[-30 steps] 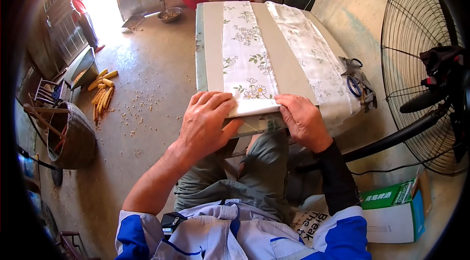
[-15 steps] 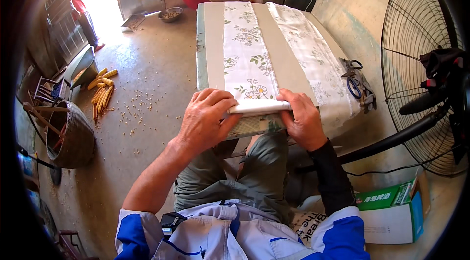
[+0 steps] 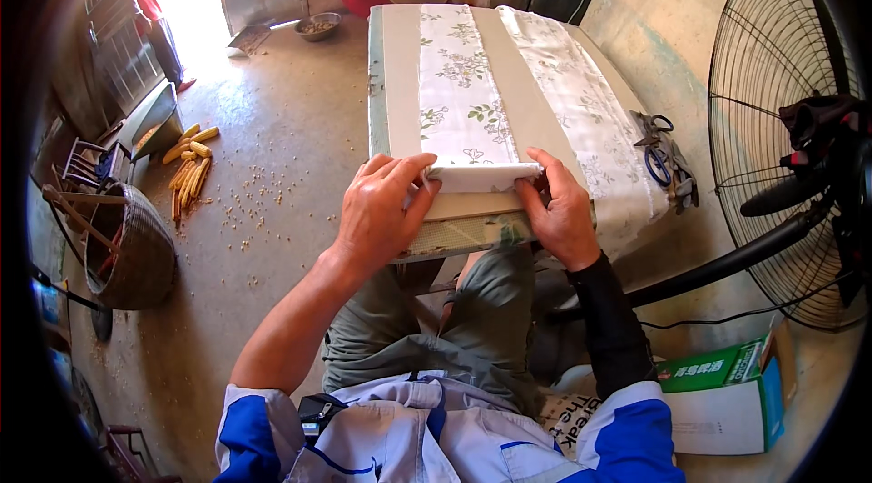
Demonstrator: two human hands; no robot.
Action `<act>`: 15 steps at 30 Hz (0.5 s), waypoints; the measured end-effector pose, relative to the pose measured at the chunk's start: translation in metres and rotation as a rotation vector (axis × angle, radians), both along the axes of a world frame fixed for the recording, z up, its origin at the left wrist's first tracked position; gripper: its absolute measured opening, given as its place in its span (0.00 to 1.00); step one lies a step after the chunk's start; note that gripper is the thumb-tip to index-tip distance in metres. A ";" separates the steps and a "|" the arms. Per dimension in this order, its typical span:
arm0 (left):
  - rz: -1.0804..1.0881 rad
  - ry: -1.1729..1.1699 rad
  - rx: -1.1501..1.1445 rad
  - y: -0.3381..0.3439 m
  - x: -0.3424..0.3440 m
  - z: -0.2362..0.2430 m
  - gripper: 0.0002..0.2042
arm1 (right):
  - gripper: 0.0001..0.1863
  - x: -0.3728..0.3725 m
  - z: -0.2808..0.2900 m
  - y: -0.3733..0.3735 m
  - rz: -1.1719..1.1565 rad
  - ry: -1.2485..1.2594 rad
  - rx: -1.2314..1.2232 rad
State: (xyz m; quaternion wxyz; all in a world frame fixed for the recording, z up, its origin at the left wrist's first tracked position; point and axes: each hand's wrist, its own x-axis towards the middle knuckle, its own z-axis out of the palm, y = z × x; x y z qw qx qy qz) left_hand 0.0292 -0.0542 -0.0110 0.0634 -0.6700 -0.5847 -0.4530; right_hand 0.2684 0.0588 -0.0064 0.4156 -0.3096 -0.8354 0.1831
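Observation:
A long strip of white cloth with a green flower print [image 3: 459,92] lies lengthwise on a grey-green table [image 3: 395,65]. Its near end is rolled into a small white roll [image 3: 477,177]. My left hand [image 3: 381,210] grips the roll's left end, thumb on top. My right hand [image 3: 559,210] holds the right end, fingers curled over it. A second flowered strip [image 3: 581,119] lies along the table's right side and hangs over the edge.
Blue-handled scissors [image 3: 658,160] lie at the table's right edge. A large standing fan [image 3: 790,138] is on the right, a green and white box [image 3: 727,392] by my knee. Corn cobs [image 3: 186,169] and a woven basket [image 3: 136,251] sit on the floor at left. A person [image 3: 150,10] stands in the doorway.
Both hands have rolled the cloth's near end a little farther up the table. The roll sits slightly farther from me than before.

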 end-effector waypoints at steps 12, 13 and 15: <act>0.043 -0.032 -0.088 0.007 0.002 -0.005 0.28 | 0.24 -0.012 -0.010 0.002 -0.100 0.001 0.043; 0.047 -0.044 -0.097 0.007 0.001 -0.006 0.28 | 0.24 -0.013 -0.010 0.002 -0.102 0.000 0.044; 0.049 -0.057 -0.105 0.008 0.001 -0.006 0.28 | 0.24 -0.013 -0.011 0.002 -0.111 0.001 0.038</act>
